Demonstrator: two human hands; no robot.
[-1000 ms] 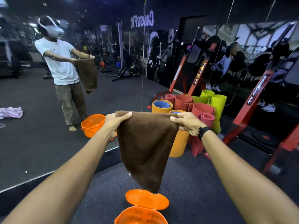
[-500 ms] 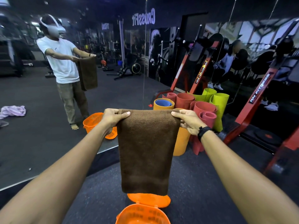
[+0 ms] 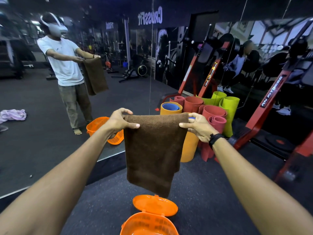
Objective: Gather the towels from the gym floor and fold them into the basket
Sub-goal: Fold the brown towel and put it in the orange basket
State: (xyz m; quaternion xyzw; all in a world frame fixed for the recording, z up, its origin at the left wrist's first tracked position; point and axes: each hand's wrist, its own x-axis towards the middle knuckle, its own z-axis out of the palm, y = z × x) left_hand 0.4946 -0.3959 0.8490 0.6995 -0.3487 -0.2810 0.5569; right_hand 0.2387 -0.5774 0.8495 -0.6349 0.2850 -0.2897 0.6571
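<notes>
towel (image 3: 153, 146) lower corner swung, between hands

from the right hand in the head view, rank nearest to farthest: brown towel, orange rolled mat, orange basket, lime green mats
1. brown towel: pinched at its top edge by the right hand.
2. orange rolled mat: just behind and below the hand.
3. lime green mats: farther back to the right, by the mirror.
4. orange basket: on the floor, well below the towel's hanging end.

Both arms reach straight forward, roughly level. The left hand (image 3: 119, 122) pinches the towel (image 3: 153, 150) at its top left corner, thumb in front and fingers behind. The right hand (image 3: 199, 127) grips the top right corner likewise, a dark band on its wrist.
</notes>
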